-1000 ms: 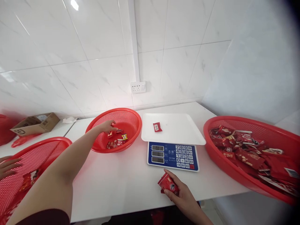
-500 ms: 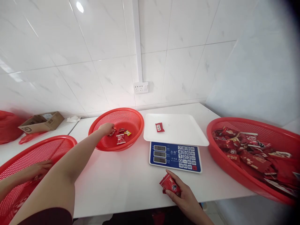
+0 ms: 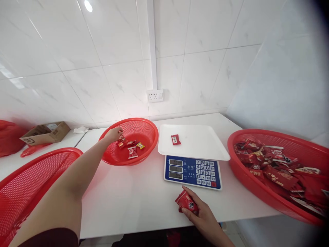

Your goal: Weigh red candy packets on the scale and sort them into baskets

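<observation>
My left hand (image 3: 113, 134) reaches into the small red basket (image 3: 144, 125) at the back and its fingers are closed on a red candy (image 3: 120, 137), lifted just above several candies (image 3: 133, 148) lying on the basket's bottom. My right hand (image 3: 199, 212) rests on the white table near its front edge, gripping a red snack packet (image 3: 187, 203). In front of it stands a blue electronic scale (image 3: 193, 168) whose white tray (image 3: 205, 145) holds one small red packet (image 3: 175, 139).
A large red basket (image 3: 232, 158) full of red snack packets (image 3: 272, 164) stands at the right. Another large red basket (image 3: 38, 171) sits at the left. A cardboard box (image 3: 44, 132) and a red bag (image 3: 9, 135) lie at the far left by the tiled wall.
My left hand has drawn back toward the small basket's left rim and lifted, with a candy pinched. Another person's hand in the left basket is gone from view. My right hand stayed put.
</observation>
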A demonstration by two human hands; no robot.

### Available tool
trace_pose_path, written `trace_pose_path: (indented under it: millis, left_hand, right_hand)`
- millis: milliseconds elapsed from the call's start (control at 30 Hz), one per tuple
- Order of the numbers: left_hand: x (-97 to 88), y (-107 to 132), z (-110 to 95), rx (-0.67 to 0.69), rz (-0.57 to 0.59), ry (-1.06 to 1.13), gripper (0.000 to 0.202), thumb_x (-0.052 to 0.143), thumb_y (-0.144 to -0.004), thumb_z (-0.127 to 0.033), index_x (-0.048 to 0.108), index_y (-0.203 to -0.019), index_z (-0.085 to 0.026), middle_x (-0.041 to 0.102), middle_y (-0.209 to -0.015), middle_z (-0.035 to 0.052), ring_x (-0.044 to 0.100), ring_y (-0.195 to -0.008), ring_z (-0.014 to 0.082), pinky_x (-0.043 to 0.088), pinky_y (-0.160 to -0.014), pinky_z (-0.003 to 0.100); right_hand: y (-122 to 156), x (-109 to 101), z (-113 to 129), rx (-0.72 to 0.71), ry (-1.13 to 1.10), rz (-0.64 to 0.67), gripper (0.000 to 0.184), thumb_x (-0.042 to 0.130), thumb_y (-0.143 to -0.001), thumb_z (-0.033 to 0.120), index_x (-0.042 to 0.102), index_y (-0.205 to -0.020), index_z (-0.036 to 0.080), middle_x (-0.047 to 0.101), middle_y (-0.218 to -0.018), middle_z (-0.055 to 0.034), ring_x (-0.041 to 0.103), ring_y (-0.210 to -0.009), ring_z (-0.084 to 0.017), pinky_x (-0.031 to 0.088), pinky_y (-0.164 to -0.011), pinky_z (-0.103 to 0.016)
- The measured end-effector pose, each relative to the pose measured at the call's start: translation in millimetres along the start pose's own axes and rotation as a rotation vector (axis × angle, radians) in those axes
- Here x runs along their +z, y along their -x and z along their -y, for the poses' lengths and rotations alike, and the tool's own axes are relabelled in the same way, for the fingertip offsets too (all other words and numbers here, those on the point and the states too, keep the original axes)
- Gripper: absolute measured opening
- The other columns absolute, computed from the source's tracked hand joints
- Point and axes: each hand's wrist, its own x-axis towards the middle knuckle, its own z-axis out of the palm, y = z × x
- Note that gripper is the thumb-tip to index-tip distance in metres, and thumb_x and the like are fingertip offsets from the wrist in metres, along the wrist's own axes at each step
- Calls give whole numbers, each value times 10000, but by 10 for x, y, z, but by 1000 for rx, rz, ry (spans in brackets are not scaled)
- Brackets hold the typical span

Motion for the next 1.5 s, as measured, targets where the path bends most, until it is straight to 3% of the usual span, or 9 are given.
trace_pose_path:
  millis: [300, 467, 567, 733, 833, 1000, 1167, 1333, 1500]
  left_hand:
    - [399, 284, -249, 276, 336, -178, 549, 746, -560, -445, 605, -1083, -361, 401, -1394, 13, 312, -1280, 325, 250, -1029, 485]
    - [284, 256, -340, 212, 203, -234, 436, 689, -630, -311, 635, -1055, -225, 376, -1395, 135, 231, -1295, 414, 149, -996, 626]
    - [116, 329, -597, 214, 76, -180, 425, 556, -759, -332, 556, -1161, -193, 327, -1418, 133, 314, -1266, 373, 283, -988, 536]
    - [311, 1094, -1287, 464, -46, 186, 364, 373, -880, -413, 490, -1183, -249, 510, -1257, 54, 470, -1148, 222, 403, -945, 361]
    - [763, 1699, -1573, 597, 247, 639, 361, 457, -855, -393, 493, -1183, -246, 548, -1193, 79, 535, -1040, 206, 445, -892, 366]
    - [1428, 2118, -1802, 359, 716, 1144, 655, 555, -801, -435, 272, -1363, -257, 607, -1014, 93, 606, -801, 181, 502, -693, 338]
    - [1565, 1996, -1838, 86, 621, 1452, 558, 609, -758, -437, 460, -1237, -193, 616, -790, 37, 586, -626, 131, 483, -627, 284]
    - [1566, 1972, -1742, 83, 712, 1582, 366, 648, -743, -399, 581, -1038, -194, 618, -876, 46, 603, -754, 150, 488, -692, 286]
    - [1582, 1972, -1680, 145, 658, 1597, 289, 605, -772, -428, 605, -902, -170, 615, -838, 44, 576, -692, 132, 489, -632, 277]
  right_hand:
    - [-4, -12, 8, -24, -9, 2, 622, 558, -781, 384, 366, -1352, 226, 626, -1052, -56, 612, -904, -223, 468, -841, -340]
    - [10, -19, 29, -40, -6, -19, 617, 570, -772, 360, 381, -1344, 229, 633, -1026, -53, 611, -868, -219, 470, -831, -352]
    - [13, -12, 53, -49, 2, -26, 590, 576, -769, 343, 406, -1323, 234, 629, -1007, -45, 600, -833, -204, 471, -814, -348]
    - [-11, 12, 64, -37, -185, -68, 633, 585, -776, 382, 344, -1344, 240, 632, -894, -33, 591, -709, -172, 493, -675, -318]
    - [-15, -10, 124, -46, -365, -161, 676, 574, -790, 420, 266, -1368, 254, 622, -952, -46, 593, -720, -160, 493, -672, -311]
    - [-24, -144, 353, -115, -387, -244, 621, 497, -841, 450, 247, -1384, 280, 579, -1110, -56, 577, -918, -175, 447, -866, -357]
    - [-163, -348, 615, -117, -155, -262, 591, 517, -820, 443, 350, -1355, 254, 607, -1060, -61, 594, -909, -197, 476, -834, -379]
    - [-365, -485, 953, -173, -176, -329, 553, 529, -815, 385, 375, -1328, 247, 574, -1170, -55, 542, -1058, -197, 434, -917, -369]
    - [-450, -387, 1120, -118, -58, -54, 530, 520, -819, 344, 403, -1321, 221, 627, -1067, -50, 605, -909, -184, 483, -821, -361]
